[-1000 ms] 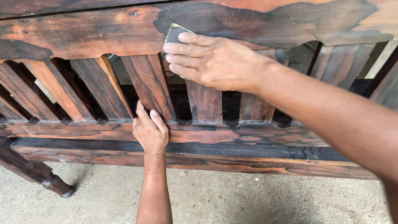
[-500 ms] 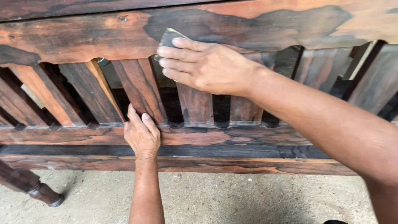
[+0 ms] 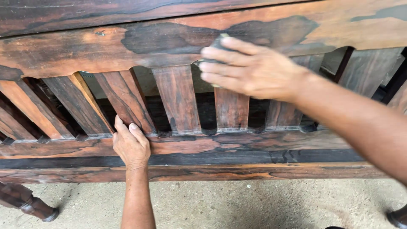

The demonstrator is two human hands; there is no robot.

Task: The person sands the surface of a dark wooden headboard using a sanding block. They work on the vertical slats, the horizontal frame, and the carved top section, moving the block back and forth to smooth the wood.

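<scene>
A dark reddish-brown wooden bench back [image 3: 76,51] with several upright slats fills the view. My right hand [image 3: 250,70] presses a small grey sanding pad [image 3: 216,42] flat against the wide upper rail, above a slat; only the pad's top edge shows past my fingers. My left hand [image 3: 130,144] rests on the lower rail [image 3: 254,144], its fingers hooked up around the base of a slanted slat [image 3: 127,99].
Bare concrete floor [image 3: 237,203] lies under the bench. A turned wooden leg [image 3: 29,203] stands at the lower left and another foot [image 3: 398,217] shows at the lower right edge. Gaps between slats open onto dark space behind.
My right hand with the pad has slid along the upper rail, over the dark patch. My left hand keeps its hold on the lower rail. The view has shifted slightly.
</scene>
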